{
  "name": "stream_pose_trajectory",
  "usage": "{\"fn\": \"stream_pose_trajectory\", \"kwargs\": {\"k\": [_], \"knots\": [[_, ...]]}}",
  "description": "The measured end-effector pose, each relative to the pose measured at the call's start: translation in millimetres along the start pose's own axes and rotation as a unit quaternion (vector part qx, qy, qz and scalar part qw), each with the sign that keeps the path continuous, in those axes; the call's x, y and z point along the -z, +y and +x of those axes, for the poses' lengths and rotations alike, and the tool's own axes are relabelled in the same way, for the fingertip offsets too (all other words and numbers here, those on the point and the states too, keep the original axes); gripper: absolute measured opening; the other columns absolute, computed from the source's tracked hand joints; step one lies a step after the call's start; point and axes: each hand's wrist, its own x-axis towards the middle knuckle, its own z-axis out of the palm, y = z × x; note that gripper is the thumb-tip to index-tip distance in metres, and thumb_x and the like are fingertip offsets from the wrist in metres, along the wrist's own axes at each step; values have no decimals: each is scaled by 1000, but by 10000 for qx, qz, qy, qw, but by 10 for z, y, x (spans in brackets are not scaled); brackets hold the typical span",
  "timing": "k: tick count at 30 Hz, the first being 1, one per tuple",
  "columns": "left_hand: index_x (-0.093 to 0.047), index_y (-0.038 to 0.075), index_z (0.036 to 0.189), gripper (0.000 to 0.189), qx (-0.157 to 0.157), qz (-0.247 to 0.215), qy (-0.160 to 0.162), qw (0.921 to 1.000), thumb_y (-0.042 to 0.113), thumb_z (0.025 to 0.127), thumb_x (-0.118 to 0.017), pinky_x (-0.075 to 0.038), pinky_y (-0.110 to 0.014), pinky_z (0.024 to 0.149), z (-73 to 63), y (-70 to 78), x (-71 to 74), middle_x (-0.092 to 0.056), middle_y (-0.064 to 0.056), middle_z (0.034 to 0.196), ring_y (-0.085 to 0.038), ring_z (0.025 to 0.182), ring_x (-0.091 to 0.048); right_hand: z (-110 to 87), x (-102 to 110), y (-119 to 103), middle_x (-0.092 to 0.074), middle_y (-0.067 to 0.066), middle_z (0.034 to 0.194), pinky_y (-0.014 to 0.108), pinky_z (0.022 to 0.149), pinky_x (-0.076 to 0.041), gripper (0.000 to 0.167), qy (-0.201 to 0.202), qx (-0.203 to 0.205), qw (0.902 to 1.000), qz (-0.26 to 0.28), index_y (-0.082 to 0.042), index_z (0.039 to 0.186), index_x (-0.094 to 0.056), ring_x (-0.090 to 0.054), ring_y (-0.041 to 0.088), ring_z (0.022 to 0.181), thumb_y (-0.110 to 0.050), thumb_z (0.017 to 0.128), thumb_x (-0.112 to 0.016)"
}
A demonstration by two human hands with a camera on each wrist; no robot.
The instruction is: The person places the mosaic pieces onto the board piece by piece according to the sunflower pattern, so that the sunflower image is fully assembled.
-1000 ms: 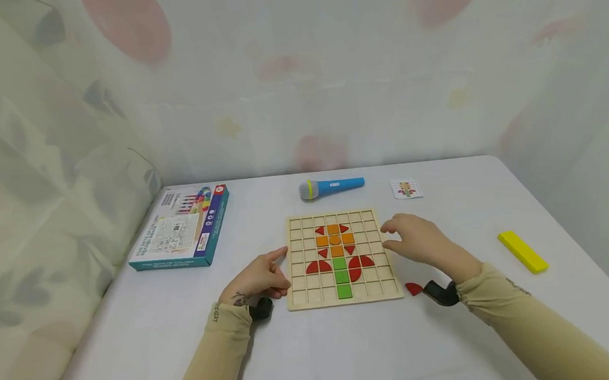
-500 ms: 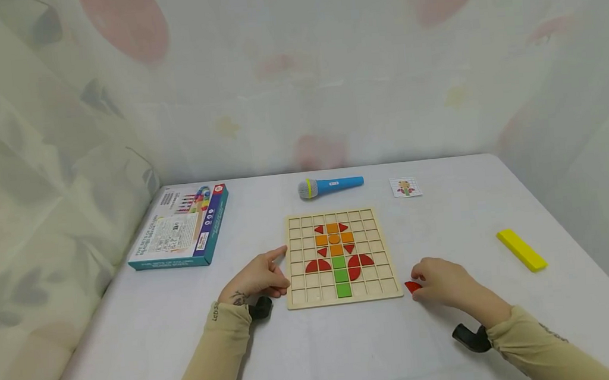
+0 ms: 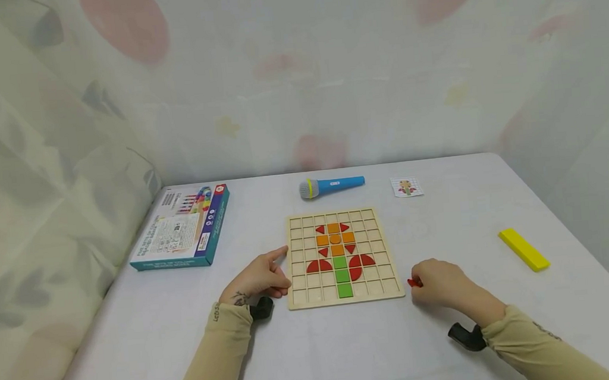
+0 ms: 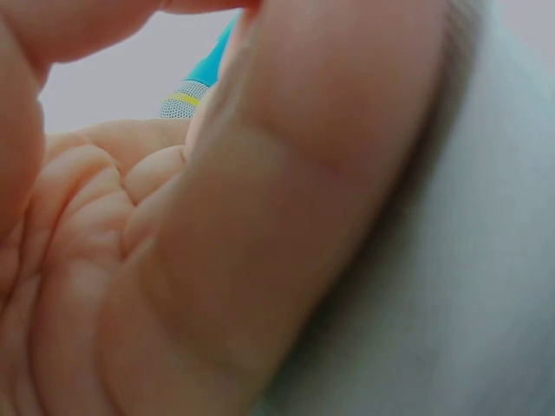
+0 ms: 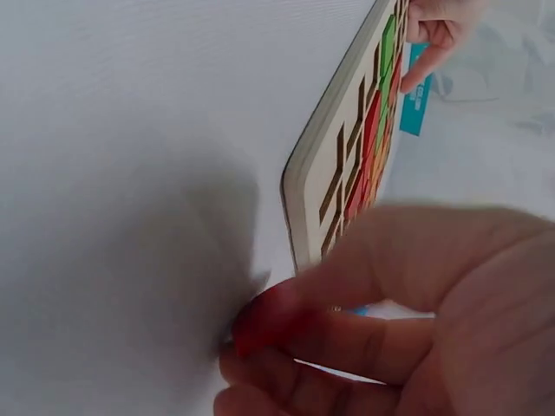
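A square wooden grid board (image 3: 313,298) lies mid-table, holding orange, green and red pieces in its cells. At the board's left edge, my left hand (image 3: 256,278) touches the rim with an outstretched finger and rests beside it, its other fingers bent. My right hand (image 3: 443,286) pinches a red quarter-round piece (image 5: 276,314) between thumb and fingers, just off the board's near right corner. In the head view only a bit of that piece shows past the fingertips. The left wrist view is mostly filled by the blurred palm and fingers.
Behind the board lies a blue toy microphone (image 3: 336,185), with a small pattern card (image 3: 406,187) to its right. A boxed set (image 3: 181,226) lies at the back left. A yellow bar (image 3: 524,249) lies on the right side.
My right hand has come from the board's right edge down toward the near right corner and pinched the red quarter-round piece, now tilted up off the cloth. My left hand stays put.
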Motion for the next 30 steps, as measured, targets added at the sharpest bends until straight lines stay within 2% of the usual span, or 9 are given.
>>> {"fn": "stream_pose_trajectory", "kwargs": {"k": [4, 8, 12, 15, 22, 26, 30], "knots": [[-25, 15, 147, 90, -35, 38, -23, 10000, -2, 72, -71, -53, -26, 51, 3, -2, 2, -59, -10, 69, -13, 52, -58, 20, -8, 9, -44, -3, 58, 25, 46, -30, 16, 131, -55, 9997, -191, -14, 59, -50, -40, 13, 54, -5, 71, -54], [-25, 15, 147, 90, -44, 61, -34, 10000, -2, 72, -70, -53, -26, 52, 2, -3, 7, -59, -9, 69, -13, 52, -59, 78, 57, -34, -50, -1, 63, 26, 48, -34, 13, 80, -166, 9997, -181, -12, 65, -59, -43, 14, 58, -6, 77, -58], [-25, 15, 147, 89, -71, 69, -26, 9999, -2, 72, -70, -53, -26, 52, 1, -4, 14, -59, -10, 69, -13, 52, -58, 237, 169, -149, -57, 0, 69, 25, 50, -38, 4, 179, -39, 9997, 171, -7, 79, -67, -46, 13, 60, -9, 81, -63], [-25, 15, 147, 89, -84, 56, -20, 9999, -2, 72, -70, -53, -25, 51, -1, -4, 15, -59, -10, 69, -13, 52, -58, 403, 226, -288, -59, 1, 72, 26, 52, -41, 7, 234, 140, 9983, 519, -6, 87, -66, -49, 14, 62, -9, 81, -65], [-26, 16, 147, 90, -3, -1, -3, 10000, -2, 72, -71, -53, -26, 51, -15, 12, 2, -59, -10, 69, -13, 52, -59, 745, 147, -713, -61, -2, 76, 27, 62, -44, 4, 124, 347, 9925, 1168, -13, 79, -65, -51, 14, 70, -14, 80, -69], [-25, 16, 147, 90, 7, -62, 7, 10000, -2, 71, -70, -54, -27, 51, -21, 29, -7, -59, -10, 69, -14, 52, -59, 843, 23, -911, -59, -3, 72, 26, 58, -43, 8, 15, 433, 9871, 1544, -14, 73, -64, -50, 14, 67, -13, 77, -72], [-25, 16, 148, 91, 17, -116, 2, 9999, -3, 71, -70, -54, -27, 51, -21, 36, -11, -59, -9, 69, -14, 53, -59, 884, -110, -1041, -58, -3, 71, 25, 55, -41, 12, -58, 490, 9871, 1523, -14, 71, -63, -49, 14, 64, -14, 75, -74]]}}
